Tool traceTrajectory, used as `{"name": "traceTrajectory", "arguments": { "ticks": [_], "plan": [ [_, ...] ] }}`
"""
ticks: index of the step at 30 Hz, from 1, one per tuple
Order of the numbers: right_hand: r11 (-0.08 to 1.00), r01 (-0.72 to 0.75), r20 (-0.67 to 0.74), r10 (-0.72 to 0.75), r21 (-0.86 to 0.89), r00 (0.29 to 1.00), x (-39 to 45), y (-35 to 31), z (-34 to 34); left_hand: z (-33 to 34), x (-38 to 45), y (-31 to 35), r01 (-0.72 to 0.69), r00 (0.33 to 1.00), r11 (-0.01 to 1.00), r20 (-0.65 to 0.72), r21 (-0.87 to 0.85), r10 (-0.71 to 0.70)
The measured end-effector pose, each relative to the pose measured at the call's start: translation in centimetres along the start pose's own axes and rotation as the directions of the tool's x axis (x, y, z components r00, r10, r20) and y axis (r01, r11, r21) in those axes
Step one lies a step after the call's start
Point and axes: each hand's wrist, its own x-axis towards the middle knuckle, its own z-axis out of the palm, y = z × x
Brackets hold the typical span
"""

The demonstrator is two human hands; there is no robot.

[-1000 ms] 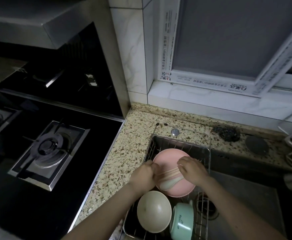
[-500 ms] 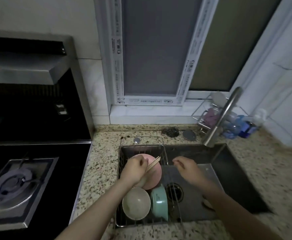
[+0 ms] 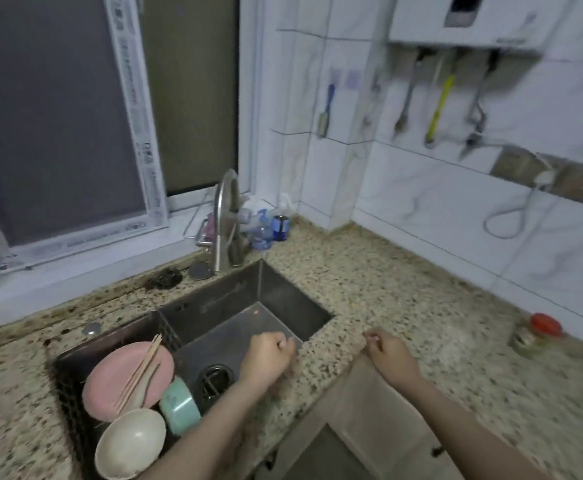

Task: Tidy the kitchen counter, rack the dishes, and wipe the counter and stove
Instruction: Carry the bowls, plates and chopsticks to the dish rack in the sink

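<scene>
A wire dish rack (image 3: 62, 372) sits in the left part of the steel sink (image 3: 276, 299). It holds a pink plate (image 3: 108, 382) with chopsticks (image 3: 141, 367) and a pale spoon lying across it, a cream bowl (image 3: 130, 443) and a mint-green cup (image 3: 179, 407). My left hand (image 3: 265, 355) hovers over the sink's front right corner, fingers curled into a fist, holding nothing. My right hand (image 3: 388, 351) is above the speckled counter (image 3: 404, 289) to the right of the sink, loosely curled and empty.
A curved faucet (image 3: 226, 216) stands behind the sink, with a dark scouring ball (image 3: 165, 278) and bottles (image 3: 265, 226) near it. A red-lidded jar (image 3: 539, 332) stands on the counter at the right wall. Utensils (image 3: 437, 109) hang on the tiled wall.
My view has swung right from the stove to the sink and right counter. My left hand let go of the chopsticks on the plate, and both hands moved right.
</scene>
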Motion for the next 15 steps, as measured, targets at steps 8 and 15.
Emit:
{"name": "traceTrajectory", "arguments": {
  "ticks": [8, 15],
  "plan": [
    [0.971, -0.199, -0.179, 0.222, 0.134, 0.958, -6.2, 10.8, -8.7, 10.0, -1.1, 10.0, -0.26, 0.952, 0.964, 0.18, 0.052, 0.247],
    [0.933, -0.298, -0.215, 0.339, 0.202, 0.916, -10.7, 21.4, -15.6, 20.6, -2.5, 18.1, -0.305, 0.891, 0.952, 0.343, -0.035, 0.298]
  ]
}}
